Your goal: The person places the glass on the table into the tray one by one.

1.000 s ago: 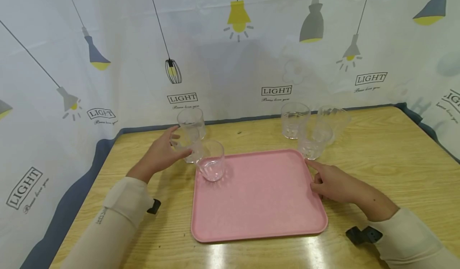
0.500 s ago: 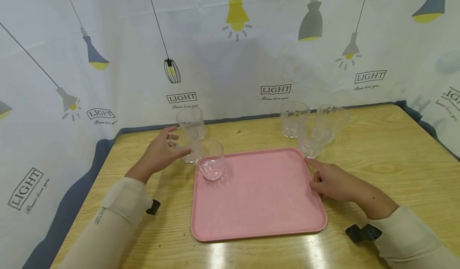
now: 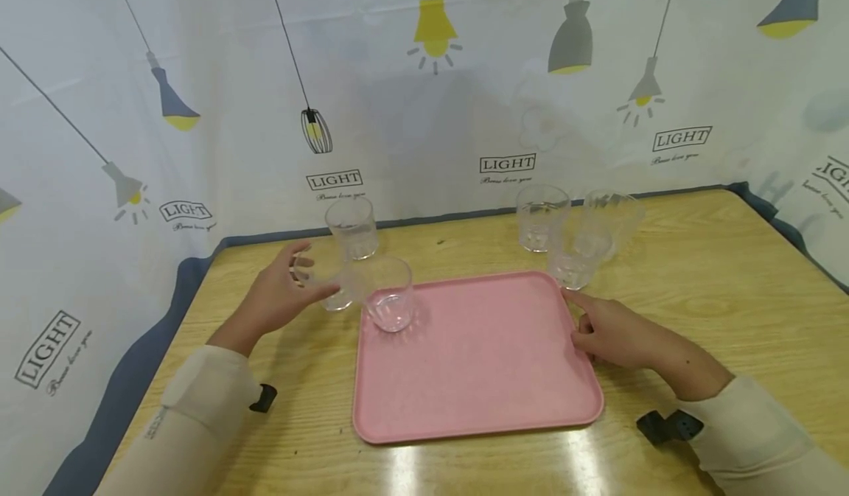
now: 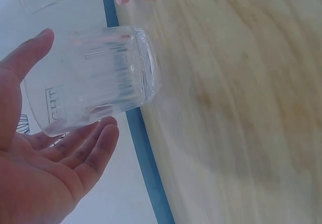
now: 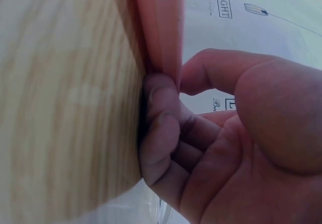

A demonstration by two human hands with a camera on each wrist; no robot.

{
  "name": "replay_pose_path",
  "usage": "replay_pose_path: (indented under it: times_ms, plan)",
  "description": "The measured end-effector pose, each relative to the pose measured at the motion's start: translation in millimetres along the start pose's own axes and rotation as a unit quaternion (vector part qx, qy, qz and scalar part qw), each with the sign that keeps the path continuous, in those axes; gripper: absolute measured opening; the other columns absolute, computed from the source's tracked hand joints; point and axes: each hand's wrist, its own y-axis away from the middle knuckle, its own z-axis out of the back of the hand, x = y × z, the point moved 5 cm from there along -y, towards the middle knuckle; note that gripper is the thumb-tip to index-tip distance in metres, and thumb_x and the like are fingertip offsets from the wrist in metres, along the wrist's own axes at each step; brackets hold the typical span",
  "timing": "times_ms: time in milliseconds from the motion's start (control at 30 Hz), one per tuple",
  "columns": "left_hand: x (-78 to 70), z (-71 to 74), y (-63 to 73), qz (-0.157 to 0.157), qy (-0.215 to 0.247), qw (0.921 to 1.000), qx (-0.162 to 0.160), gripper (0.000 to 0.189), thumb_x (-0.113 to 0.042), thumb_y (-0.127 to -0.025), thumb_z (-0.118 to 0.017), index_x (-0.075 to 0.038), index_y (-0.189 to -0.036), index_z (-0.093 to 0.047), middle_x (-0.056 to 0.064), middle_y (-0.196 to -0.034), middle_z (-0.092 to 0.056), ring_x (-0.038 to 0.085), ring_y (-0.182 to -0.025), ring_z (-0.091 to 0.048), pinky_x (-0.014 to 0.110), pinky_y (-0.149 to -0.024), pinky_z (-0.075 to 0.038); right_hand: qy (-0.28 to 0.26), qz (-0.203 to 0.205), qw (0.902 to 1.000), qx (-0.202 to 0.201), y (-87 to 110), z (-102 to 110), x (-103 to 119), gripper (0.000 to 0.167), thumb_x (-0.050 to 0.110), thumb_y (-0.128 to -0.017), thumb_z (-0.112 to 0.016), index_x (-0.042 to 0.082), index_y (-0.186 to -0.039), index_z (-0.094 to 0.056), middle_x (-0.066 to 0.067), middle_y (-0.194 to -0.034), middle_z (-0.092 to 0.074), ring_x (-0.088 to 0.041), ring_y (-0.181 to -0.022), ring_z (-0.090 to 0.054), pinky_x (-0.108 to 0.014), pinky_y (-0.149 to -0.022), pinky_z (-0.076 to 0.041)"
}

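My left hand has its thumb and fingers around a clear tumbler, fingertips at its side and the base close to the wooden surface. Just right of it, another clear tumbler stands upright on the back left corner of a pink tray. A third tumbler is behind, near the table's back edge. At the tray's right edge, my right hand pinches the rim; in the right wrist view the thumb is on one side of the tray and curled fingers on the other.
Three more clear tumblers cluster behind the tray's back right corner: a left one, a front one and a right one. The wooden table meets a lamp-printed cloth at its back edge.
My left hand has shifted left and slightly toward me, and the tumbler in it has moved the same way, away from the tumbler behind. My right hand stays at the tray's edge.
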Motion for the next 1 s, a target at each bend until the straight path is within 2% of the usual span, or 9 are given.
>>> replay_pose_path:
  times_ms: [167, 367, 633, 867, 1000]
  plan:
    - [2.6, 4.4, 12.5, -0.002, 0.001, 1.0000, -0.003, 0.109, -0.064, -0.079, -0.074, -0.016, -0.159, -0.017, 0.017, -0.151, -0.045, 0.038, -0.129, -0.053, 0.052, -0.096, -0.052, -0.002, -0.003, 1.0000, -0.001, -0.4, 0, 1, 0.076, 0.005, -0.093, -0.058, -0.010, -0.154, -0.015, 0.001, -0.064, -0.059, -0.011, -0.052, -0.050, -0.024, -0.048, -0.040]
    - [2.2, 7.6, 30.1, -0.013, 0.001, 0.9999, -0.006, 0.105, -0.057, -0.081, -0.076, -0.015, -0.158, -0.020, 0.018, -0.148, -0.047, 0.038, -0.126, -0.054, 0.053, -0.096, -0.051, -0.004, -0.002, 1.0000, -0.003, 0.1, 0, 2, 0.076, 0.004, -0.093, -0.057, -0.011, -0.154, -0.015, 0.001, -0.064, -0.058, -0.010, -0.052, -0.050, -0.024, -0.048, -0.040]
    - [-4.1, 10.0, 55.9, -0.025, -0.010, 0.9996, -0.009, 0.103, -0.057, -0.080, -0.078, -0.014, -0.156, -0.023, 0.014, -0.145, -0.051, 0.036, -0.125, -0.054, 0.054, -0.097, -0.050, -0.002, 0.001, 1.0000, -0.002, 0.3, 1, 2, 0.076, 0.004, -0.093, -0.057, -0.011, -0.154, -0.014, 0.000, -0.065, -0.058, -0.010, -0.052, -0.050, -0.024, -0.048, -0.041]
    - [-9.2, 3.8, 77.4, -0.053, -0.014, 0.9984, -0.017, 0.096, -0.050, -0.079, -0.082, -0.014, -0.152, -0.031, 0.012, -0.139, -0.056, 0.032, -0.118, -0.060, 0.050, -0.093, -0.053, 0.000, -0.002, 1.0000, 0.002, -0.2, 0, 2, 0.076, 0.005, -0.094, -0.057, -0.010, -0.155, -0.013, 0.000, -0.064, -0.057, -0.010, -0.051, -0.048, -0.024, -0.048, -0.040]
    - [-14.2, -0.3, 88.1, -0.068, -0.014, 0.9975, -0.017, 0.093, -0.046, -0.078, -0.084, -0.015, -0.150, -0.034, 0.010, -0.136, -0.058, 0.029, -0.117, -0.060, 0.050, -0.094, -0.052, -0.006, -0.006, 1.0000, 0.004, -0.1, -1, 2, 0.076, 0.005, -0.095, -0.056, -0.010, -0.155, -0.012, 0.000, -0.064, -0.057, -0.010, -0.051, -0.048, -0.024, -0.048, -0.039]
